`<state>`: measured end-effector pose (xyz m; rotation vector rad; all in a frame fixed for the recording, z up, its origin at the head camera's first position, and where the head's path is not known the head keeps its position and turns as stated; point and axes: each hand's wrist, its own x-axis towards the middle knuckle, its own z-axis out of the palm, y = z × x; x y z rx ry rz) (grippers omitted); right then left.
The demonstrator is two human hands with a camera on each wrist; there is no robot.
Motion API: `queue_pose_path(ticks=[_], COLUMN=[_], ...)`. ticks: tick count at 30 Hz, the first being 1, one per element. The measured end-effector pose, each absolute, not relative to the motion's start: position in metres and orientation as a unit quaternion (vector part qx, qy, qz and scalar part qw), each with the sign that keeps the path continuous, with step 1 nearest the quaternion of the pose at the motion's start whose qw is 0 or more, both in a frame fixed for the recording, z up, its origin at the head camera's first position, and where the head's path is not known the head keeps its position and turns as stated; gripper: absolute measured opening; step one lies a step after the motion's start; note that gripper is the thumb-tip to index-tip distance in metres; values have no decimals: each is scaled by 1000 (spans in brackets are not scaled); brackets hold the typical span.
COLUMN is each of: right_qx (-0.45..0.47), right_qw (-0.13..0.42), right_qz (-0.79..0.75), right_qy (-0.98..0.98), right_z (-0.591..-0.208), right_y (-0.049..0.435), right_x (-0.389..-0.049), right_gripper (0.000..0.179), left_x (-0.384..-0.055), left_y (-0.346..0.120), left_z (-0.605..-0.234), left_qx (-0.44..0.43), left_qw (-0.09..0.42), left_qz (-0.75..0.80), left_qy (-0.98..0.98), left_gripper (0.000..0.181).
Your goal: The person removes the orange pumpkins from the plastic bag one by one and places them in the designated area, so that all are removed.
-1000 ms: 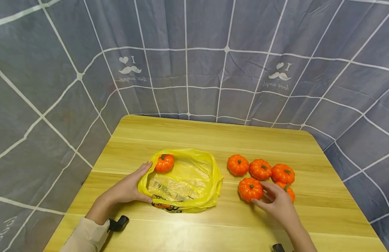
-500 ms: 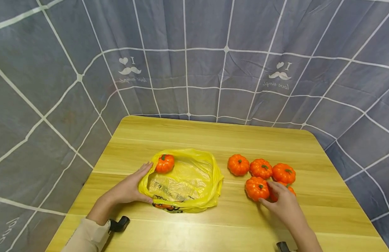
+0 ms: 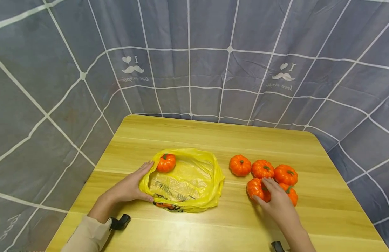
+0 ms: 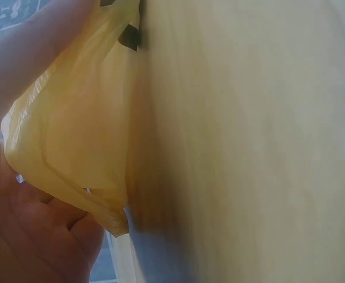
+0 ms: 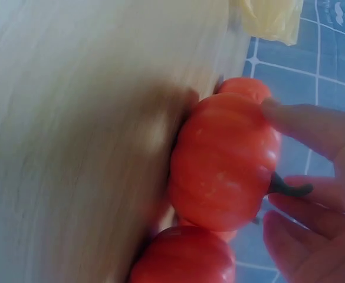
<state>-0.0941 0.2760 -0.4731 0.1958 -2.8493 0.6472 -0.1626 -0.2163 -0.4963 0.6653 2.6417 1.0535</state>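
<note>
In the head view a yellow plastic bag (image 3: 218, 189) stands with its mouth spread wide, an orange toy pumpkin (image 3: 166, 163) inside at its left. My left hand (image 3: 131, 185) holds the bag's left side, thumb at the front and fingers behind. The left wrist view shows the bag's wall (image 4: 84, 130) between thumb and fingers. My right hand (image 3: 278, 203) grips the nearest loose pumpkin (image 3: 256, 188), whose green stem leans toward the palm. Seen from the right wrist, the thumb touches this pumpkin (image 5: 225, 159) and the other fingers curl near its stem.
Behind the gripped pumpkin sit a left pumpkin (image 3: 240, 165), a middle pumpkin (image 3: 261, 168) and a right pumpkin (image 3: 286, 174). Another pumpkin (image 3: 291, 196) is partly hidden by my right hand. A grey checked curtain (image 3: 207, 70) hangs around the wooden table (image 3: 182, 134).
The nearest pumpkin shifted right, then tipped so its stem points toward my right hand, whose fingers have closed farther over it. The left hand and bag have stayed in place.
</note>
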Motion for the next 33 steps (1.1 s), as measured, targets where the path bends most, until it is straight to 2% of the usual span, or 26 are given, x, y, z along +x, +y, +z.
queue_pose_path(ticks=[6,12,14,24,33], right_qx=[77,125,140,163,148], right_qw=[118,193,200,106,49], right_qz=[217,259,276,355,404], right_qy=[-966,-938,-930,-915,-901], right_z=[-470,-471,-472,-473,-474], right_y=[270,243,232,179,143], right_x=[-95,-108,-114,-144,-165], right_gripper=[66,59,60,77,91], left_x=[-164,-165,-165,-165,-165], left_y=[-216,-215,-215,-213,-214], left_z=[-497,-497,-498,-499,-499], left_qx=[227,229,228,230,230], left_qw=[113,115,114,115,111], left_qz=[358,361,363,362,362], left_qy=[898,897,896,896,897], left_gripper=[133,133,133,132,132])
